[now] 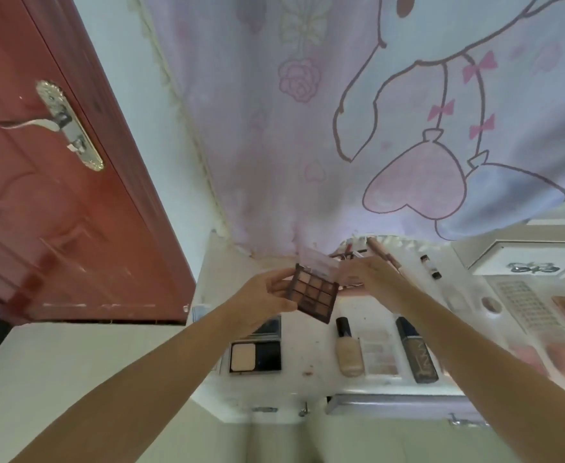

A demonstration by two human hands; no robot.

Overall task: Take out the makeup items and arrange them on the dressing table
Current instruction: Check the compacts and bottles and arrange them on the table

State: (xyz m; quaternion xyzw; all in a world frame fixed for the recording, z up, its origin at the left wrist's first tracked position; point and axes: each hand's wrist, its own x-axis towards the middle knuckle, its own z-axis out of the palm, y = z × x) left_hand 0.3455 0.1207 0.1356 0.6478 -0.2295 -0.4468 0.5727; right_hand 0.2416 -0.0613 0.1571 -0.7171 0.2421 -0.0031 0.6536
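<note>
The palette [312, 294] is a dark brown square case with a grid of nude, pink and brown pans, its clear lid swung up at 12 o'clock. It is held tilted in the air above the white surface [311, 332], over the far middle. The left hand [267, 300] grips its 9 o'clock edge, thumb on the near side and fingers curled behind. The right hand [371, 279] is at the lid's 3 o'clock side, fingers bent toward it; whether it pinches the lid cannot be told. On the surface below lie a compact [255, 356] at 7 o'clock, a pale bottle [348, 348] at 5 o'clock and a dark bottle [416, 351] further toward 4 o'clock.
</note>
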